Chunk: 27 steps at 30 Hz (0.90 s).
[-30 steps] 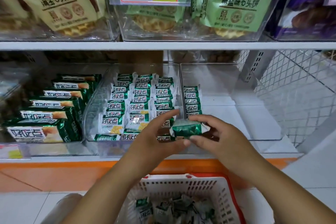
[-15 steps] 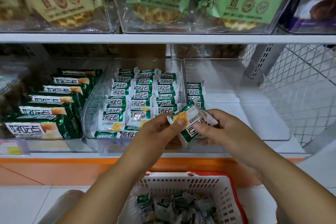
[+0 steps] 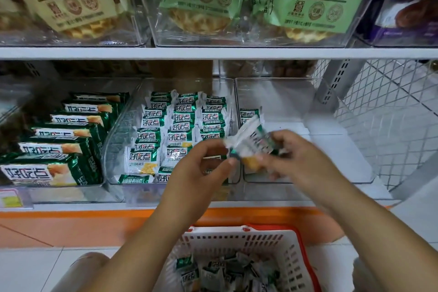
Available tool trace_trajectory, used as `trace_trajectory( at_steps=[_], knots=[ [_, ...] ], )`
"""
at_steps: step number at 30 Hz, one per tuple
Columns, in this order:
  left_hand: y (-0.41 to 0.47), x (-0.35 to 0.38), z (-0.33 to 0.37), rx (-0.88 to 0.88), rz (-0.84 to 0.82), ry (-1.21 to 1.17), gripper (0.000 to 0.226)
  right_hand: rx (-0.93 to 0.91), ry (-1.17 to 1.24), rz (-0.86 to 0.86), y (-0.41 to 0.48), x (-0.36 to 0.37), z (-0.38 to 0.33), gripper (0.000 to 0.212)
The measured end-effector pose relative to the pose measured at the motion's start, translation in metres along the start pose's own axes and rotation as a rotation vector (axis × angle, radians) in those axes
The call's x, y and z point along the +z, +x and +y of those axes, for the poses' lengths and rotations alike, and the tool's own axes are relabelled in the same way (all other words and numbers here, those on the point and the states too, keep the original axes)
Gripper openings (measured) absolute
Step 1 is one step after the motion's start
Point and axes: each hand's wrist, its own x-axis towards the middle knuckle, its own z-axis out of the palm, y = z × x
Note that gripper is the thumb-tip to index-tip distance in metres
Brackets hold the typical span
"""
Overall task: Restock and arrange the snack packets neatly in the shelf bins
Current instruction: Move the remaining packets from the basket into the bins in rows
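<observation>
Both hands pinch one snack packet [image 3: 251, 142]: the left hand [image 3: 201, 168] holds its near end, the right hand [image 3: 301, 159] its far end (detail motion-blurred). The packet hangs tilted over the right bin's [image 3: 331, 181] front-left corner. The short row [image 3: 247, 114] lies directly behind it, along the bin's left wall.

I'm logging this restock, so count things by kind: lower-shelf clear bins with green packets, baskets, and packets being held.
Clear bins with green packets: 3, left bin, middle bin, right bin
Baskets: 1, white basket
Packets held: 1, packet pinched by left hand and right hand
Total: 5
</observation>
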Motion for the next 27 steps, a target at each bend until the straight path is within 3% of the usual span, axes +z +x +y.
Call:
trace_trajectory(
  at_steps=[2,4,9,16,27],
  knots=[
    [0.004,-0.002,-0.007,0.14,0.06,0.34,0.038,-0.082,-0.108,0.201,0.019,-0.024,0.006,0.028],
    [0.009,-0.001,-0.017,0.197,0.047,0.526,0.048,-0.072,-0.313,0.253,0.034,-0.042,0.015,0.034],
    [0.013,0.01,-0.033,0.326,-0.029,0.808,0.038,0.061,-0.697,-0.114,0.05,-0.025,0.046,0.044],
    [0.016,0.01,-0.043,0.358,-0.027,0.826,0.04,0.199,-0.673,-0.19,0.075,-0.01,0.062,0.054],
    [0.008,-0.007,-0.043,0.342,-0.068,0.669,0.044,0.256,-0.607,-0.244,0.08,-0.014,0.058,0.062]
  ],
)
